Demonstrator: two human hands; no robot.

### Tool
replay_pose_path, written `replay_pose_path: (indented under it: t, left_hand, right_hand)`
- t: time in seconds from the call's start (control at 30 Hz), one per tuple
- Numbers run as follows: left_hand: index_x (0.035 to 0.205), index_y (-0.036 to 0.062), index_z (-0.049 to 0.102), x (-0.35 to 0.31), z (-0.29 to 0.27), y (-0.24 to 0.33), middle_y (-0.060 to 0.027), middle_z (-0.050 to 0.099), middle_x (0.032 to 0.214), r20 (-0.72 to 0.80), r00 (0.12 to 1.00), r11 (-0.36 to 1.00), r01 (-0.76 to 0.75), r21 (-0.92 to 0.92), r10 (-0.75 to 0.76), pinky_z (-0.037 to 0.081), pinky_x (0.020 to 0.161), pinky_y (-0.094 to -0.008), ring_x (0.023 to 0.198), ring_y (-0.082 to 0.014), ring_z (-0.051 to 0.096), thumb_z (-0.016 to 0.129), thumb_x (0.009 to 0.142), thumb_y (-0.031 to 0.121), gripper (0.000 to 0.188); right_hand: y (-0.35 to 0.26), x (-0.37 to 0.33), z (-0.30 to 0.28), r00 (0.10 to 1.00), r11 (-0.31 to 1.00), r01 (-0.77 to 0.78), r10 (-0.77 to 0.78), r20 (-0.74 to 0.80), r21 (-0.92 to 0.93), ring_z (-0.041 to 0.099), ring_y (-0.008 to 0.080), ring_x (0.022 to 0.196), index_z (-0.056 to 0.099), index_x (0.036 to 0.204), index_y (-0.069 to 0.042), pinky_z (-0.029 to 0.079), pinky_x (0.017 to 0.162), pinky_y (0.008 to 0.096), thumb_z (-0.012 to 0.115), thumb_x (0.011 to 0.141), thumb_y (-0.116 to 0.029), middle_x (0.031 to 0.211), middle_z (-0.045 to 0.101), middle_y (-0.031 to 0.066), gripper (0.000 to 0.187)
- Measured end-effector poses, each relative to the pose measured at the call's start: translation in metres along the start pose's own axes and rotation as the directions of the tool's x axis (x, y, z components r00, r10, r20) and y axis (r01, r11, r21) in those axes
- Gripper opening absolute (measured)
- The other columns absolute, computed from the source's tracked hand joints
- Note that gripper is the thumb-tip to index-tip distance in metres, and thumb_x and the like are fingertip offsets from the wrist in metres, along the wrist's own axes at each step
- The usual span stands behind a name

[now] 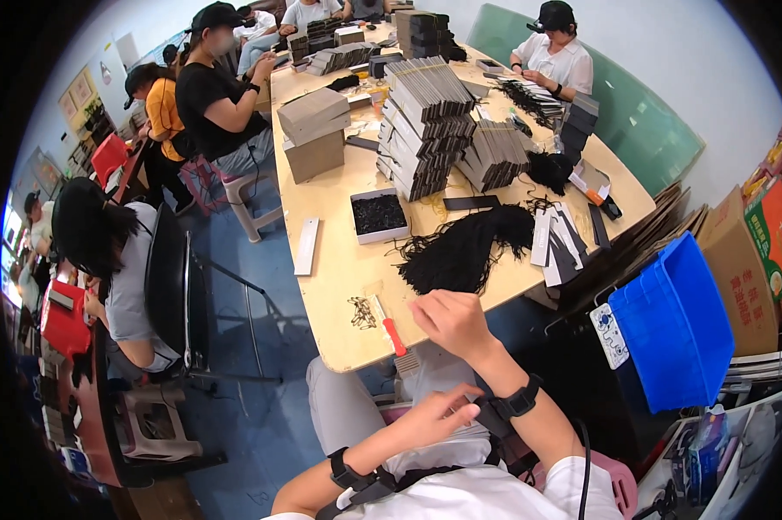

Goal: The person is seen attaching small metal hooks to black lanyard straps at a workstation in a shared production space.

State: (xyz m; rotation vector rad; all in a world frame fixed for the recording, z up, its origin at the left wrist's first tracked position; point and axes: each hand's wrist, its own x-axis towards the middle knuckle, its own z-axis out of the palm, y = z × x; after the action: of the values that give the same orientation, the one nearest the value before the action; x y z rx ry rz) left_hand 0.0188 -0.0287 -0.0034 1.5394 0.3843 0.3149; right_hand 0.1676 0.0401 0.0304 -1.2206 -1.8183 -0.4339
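Observation:
My right hand (451,322) is raised over the table's near edge, its fingers curled in as in a pinch. Whatever may be between them is too small or hidden to make out. Lower down, over my lap, my left hand (434,416) has its fingers loosely extended beside my right wrist; I see nothing held in it. A dark flat piece (495,421) lies by its fingertips, partly hidden. Close to my right hand are a red-handled tool (394,336), a small pile of bronze-coloured metal pieces (362,313) and a bundle of black tasselled cords (460,258).
Grey card stacks (425,130) rise mid-table, with grey boxes (314,156) to their left. A tray of small black pieces (379,216) and loose strips (557,243) lie nearer. Right of me stands a blue bin (672,325). Other people sit around the table and at left.

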Motion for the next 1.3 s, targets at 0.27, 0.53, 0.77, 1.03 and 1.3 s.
replay_pose_path:
  t: [0.27,0.53,0.77,1.03,1.3]
  left_hand:
    - [0.094,0.0013,0.067,-0.044,-0.044,0.017,-0.0072,0.064,0.070,-0.452,0.888,0.950,0.061,0.305,0.088,0.047,0.056,-0.0229,0.060,-0.0090,0.061,0.058,0.091,0.006,0.010]
    - [0.085,0.0008,0.063,-0.049,-0.105,-0.001,-0.0070,0.056,0.069,-0.731,0.576,0.756,0.275,0.595,0.365,0.041,0.051,-0.0243,0.054,-0.0125,0.052,0.063,0.085,0.004,0.003]
    - [0.094,0.0006,0.064,-0.051,-0.131,-0.005,-0.0083,0.062,0.075,-0.712,0.672,0.795,0.312,0.521,0.204,0.046,0.059,-0.0276,0.062,-0.0149,0.057,0.063,0.085,0.008,0.012]
    - [0.099,0.0004,0.063,-0.046,-0.165,0.023,-0.0081,0.066,0.076,-0.619,0.774,0.791,0.462,0.402,-0.138,0.050,0.066,-0.0272,0.071,-0.0127,0.062,0.060,0.090,0.017,0.019]
    - [0.105,0.0017,0.064,-0.022,-0.205,0.034,-0.0139,0.068,0.085,-0.437,0.889,0.762,0.375,0.528,-0.134,0.051,0.070,-0.0321,0.074,-0.0204,0.064,0.061,0.088,0.018,0.024]
  right_hand:
    - [0.010,-0.042,-0.043,0.683,0.585,-0.730,0.623,0.381,0.353,0.047,0.0066,0.050,0.064,0.082,-0.001,0.038,0.047,0.0248,0.065,0.086,-0.010,0.060,0.058,0.0058,0.010]
    - [0.018,-0.088,-0.032,0.784,0.780,-0.616,0.592,0.188,0.113,0.052,0.0195,0.049,0.061,0.088,-0.004,0.042,0.047,0.0298,0.067,0.080,-0.002,0.075,0.056,0.0071,0.011]
    - [0.037,-0.071,-0.026,0.813,0.816,-0.577,0.578,0.068,-0.028,0.061,0.0270,0.070,0.061,0.090,-0.005,0.048,0.061,0.0355,0.063,0.084,-0.005,0.084,0.058,0.0087,0.006]
    - [0.056,-0.059,-0.039,0.788,0.847,-0.531,0.487,0.377,0.014,0.062,0.0277,0.076,0.061,0.085,-0.006,0.049,0.065,0.0366,0.066,0.081,-0.008,0.085,0.057,0.0068,0.006]
    - [0.059,-0.065,-0.041,0.690,0.703,-0.695,0.594,0.414,0.152,0.060,0.0277,0.072,0.060,0.087,-0.003,0.048,0.064,0.0334,0.066,0.082,-0.007,0.085,0.057,0.0084,0.008]
